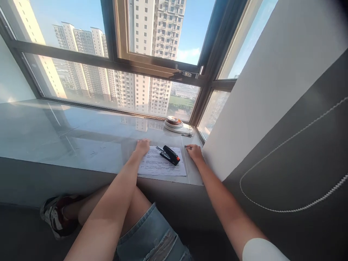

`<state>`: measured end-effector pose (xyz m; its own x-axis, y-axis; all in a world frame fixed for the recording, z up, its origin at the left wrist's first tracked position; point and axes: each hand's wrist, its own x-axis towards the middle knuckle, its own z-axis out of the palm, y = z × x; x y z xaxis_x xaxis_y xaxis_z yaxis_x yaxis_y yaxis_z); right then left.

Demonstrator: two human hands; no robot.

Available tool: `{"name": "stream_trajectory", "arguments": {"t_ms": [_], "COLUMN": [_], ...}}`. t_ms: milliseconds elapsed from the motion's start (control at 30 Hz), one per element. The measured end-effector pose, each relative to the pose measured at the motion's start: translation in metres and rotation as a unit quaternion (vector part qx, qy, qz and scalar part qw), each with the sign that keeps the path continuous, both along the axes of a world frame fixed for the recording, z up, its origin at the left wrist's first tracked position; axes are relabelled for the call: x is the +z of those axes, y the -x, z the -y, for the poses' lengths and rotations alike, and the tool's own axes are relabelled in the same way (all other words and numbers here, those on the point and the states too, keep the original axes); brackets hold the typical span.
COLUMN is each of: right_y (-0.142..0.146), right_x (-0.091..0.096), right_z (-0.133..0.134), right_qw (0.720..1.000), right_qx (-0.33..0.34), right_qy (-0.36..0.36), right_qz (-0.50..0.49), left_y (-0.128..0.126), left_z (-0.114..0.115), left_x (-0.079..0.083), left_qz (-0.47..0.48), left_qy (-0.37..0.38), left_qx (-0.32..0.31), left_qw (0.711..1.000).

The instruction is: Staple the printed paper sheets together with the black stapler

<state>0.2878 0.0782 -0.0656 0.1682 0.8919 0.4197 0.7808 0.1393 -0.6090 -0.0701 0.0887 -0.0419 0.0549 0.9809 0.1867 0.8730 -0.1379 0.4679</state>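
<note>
A printed sheet of paper (157,165) lies on the glossy window sill (81,137) near its right end. A black stapler with a red tip (170,155) rests on the sheet's upper right part. My left hand (142,146) lies flat at the sheet's upper left corner, fingers stretched out. My right hand (193,151) sits just right of the sheet, fingers pinched round a small dark thing I cannot make out.
A stack of plates (176,124) stands at the back right of the sill, with a small dark object (187,135) beside it. A white and dark wall (272,108) rises on the right. Window frames run behind. My legs and a shoe (54,217) are below.
</note>
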Motion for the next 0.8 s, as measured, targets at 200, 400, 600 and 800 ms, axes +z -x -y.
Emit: {"name": "stream_trajectory", "arguments": {"t_ms": [200, 400, 600, 800], "right_y": [0.018, 0.051, 0.063, 0.059], "right_x": [0.013, 0.026, 0.02, 0.012], "right_z": [0.022, 0.074, 0.092, 0.085], "right_qw": [0.998, 0.95, 0.928, 0.923], "right_qx": [-0.001, 0.299, 0.371, 0.384], "right_qy": [-0.066, -0.038, -0.003, 0.003], "right_qz": [-0.008, -0.084, 0.012, 0.01], "left_y": [-0.001, 0.003, -0.015, -0.02], "left_z": [0.008, 0.025, 0.065, 0.088], "left_x": [0.004, 0.005, 0.006, 0.002], "left_qz": [-0.02, 0.047, 0.151, 0.165], "left_qy": [-0.014, -0.126, -0.18, -0.132], "left_qx": [0.037, 0.079, 0.007, 0.008], "left_qw": [0.999, 0.988, 0.972, 0.977]}}
